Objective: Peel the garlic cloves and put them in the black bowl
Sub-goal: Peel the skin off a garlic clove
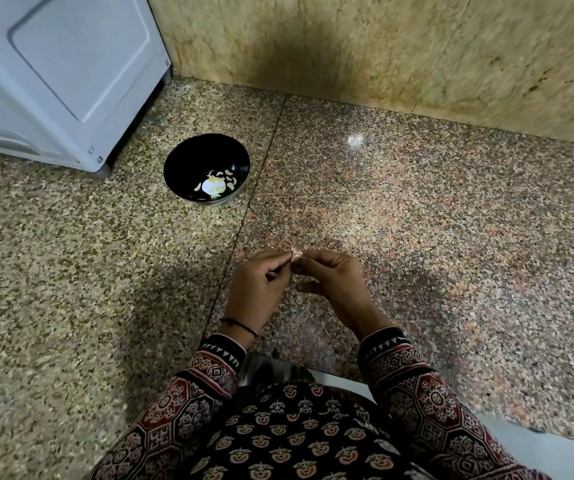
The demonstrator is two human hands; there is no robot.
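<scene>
Garlic clove (296,253) | head view: pinched between curled fingertips of left hand (261,289) and right hand (334,282), above granite surface (417,220) | black bowl (188,161) well apart, far-left | risk: slipping from small pinch, rolling away | room: open granite toward bowl; white appliance (64,71) just beside it

left hand (261,289), right hand (337,282) fingertips together; both pinching garlic clove (297,252); fingers curled
</scene>
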